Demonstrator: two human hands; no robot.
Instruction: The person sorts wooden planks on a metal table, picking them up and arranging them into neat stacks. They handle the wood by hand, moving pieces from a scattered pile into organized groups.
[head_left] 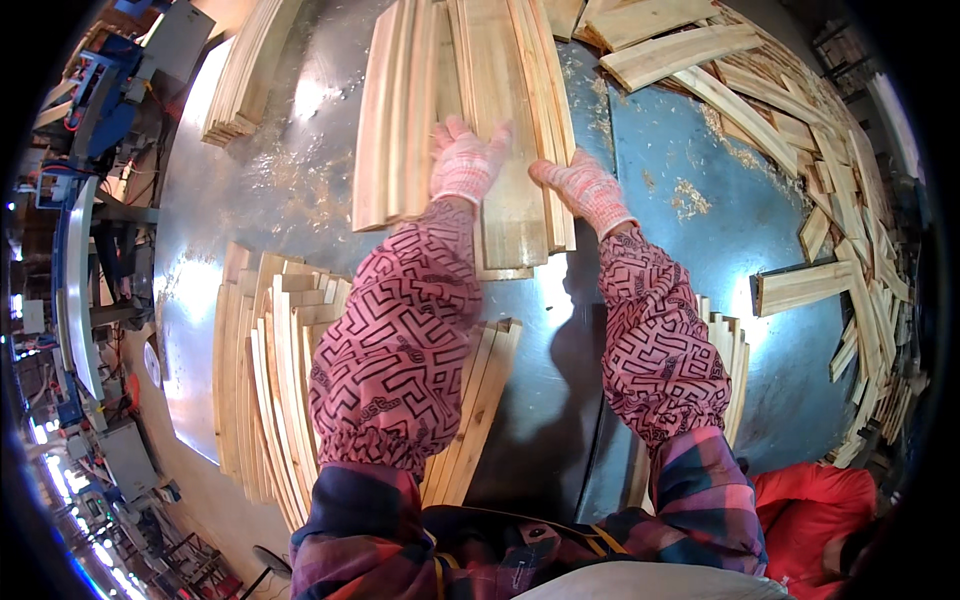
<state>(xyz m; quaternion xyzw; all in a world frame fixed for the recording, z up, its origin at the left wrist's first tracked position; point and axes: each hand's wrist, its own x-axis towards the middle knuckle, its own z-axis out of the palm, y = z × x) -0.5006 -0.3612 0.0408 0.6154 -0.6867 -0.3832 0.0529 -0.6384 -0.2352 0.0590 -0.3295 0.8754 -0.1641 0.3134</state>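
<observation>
Evidently held the left hand (468, 165), with fingers spread wide, over the middle boards (515, 215), close beside the grooved boards (385, 140); rested the right hand (588, 188) against the narrow boards (550, 100), likewise atop the metal table (655, 215); could not tell its fingers' grip.

From my station I see a shiny metal table (545, 405) strewn with wood shavings (690, 198). On it I make out long planks (495, 70) mid-table, more plank stacks (252, 75) far left and near, and a jumbled board heap (740, 119) at right.
</observation>
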